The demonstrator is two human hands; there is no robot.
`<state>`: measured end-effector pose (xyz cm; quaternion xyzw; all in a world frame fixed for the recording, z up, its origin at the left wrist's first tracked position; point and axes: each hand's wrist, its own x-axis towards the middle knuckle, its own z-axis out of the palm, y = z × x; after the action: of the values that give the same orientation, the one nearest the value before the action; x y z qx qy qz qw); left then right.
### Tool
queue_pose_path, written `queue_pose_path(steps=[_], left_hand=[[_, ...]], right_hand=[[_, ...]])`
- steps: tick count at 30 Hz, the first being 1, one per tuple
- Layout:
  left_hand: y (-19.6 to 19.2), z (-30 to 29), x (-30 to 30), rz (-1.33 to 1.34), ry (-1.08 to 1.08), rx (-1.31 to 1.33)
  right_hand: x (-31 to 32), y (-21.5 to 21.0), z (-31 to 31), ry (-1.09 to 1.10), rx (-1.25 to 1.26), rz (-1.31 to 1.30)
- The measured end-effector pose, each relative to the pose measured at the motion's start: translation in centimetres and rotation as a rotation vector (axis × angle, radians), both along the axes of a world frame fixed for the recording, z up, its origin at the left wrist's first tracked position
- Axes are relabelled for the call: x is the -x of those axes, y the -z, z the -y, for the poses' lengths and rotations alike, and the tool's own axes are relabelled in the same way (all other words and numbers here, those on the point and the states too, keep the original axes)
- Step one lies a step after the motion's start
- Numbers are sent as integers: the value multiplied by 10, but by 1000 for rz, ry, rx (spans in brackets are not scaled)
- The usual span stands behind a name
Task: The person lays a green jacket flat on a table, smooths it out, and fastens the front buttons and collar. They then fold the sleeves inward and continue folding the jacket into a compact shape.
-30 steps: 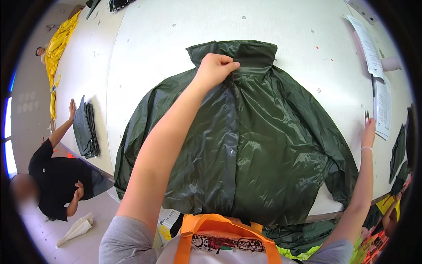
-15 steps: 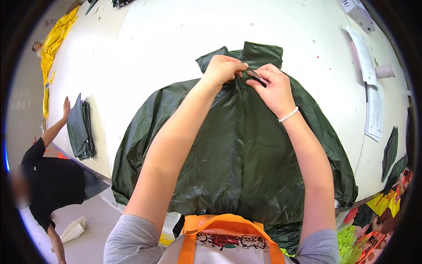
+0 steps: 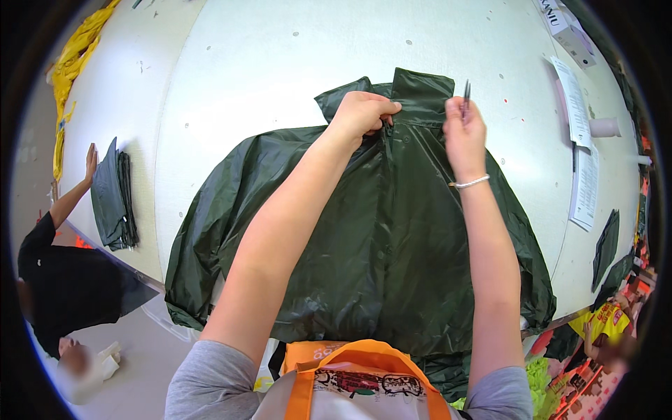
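Across the middle of a pale worktable (image 3: pixel 266 70), we see a dark green, shiny jacket (image 3: pixel 427 231) spread front up, its collar (image 3: pixel 423 98) at the far end and its hem toward the wearer of the camera. The jacket's long axis follows the front strip (image 3: pixel 385 224), which runs nearly straight from the neck down toward the wearer's body, while the sleeves fan out to either side.

Our key relation is at the neck. The left hand (image 3: pixel 365 113) is right there, thumb and fingers pinched together on the jacket fabric at the top of the front strip, in the gap between the two collar halves. The right hand (image 3: pixel 465 133) is a little apart to the right, over the outer end of the collar; we cannot tell whether it touches the cloth. Its fingers are curled closed around a slim, pointed tool (image 3: pixel 467 91), tip aimed away from the wearer. So the left hand is the nearer to the neck opening, and that opening lies to the left of the tool.
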<state>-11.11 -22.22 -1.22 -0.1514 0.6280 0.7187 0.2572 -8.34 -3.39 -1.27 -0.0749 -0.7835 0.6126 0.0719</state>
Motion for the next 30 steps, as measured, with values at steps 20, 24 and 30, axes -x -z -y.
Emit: queue_pose_path(steps=[20, 24, 30], left_hand=[[4, 10, 3, 48, 44, -111], [-4, 7, 0, 38, 21, -84], [-2, 11, 1, 47, 44, -125]], right_hand=[[-49, -24, 16, -269, -767, -376], [-42, -19, 17, -225, -760, -365], [-38, -17, 16, -251, -668, -333]])
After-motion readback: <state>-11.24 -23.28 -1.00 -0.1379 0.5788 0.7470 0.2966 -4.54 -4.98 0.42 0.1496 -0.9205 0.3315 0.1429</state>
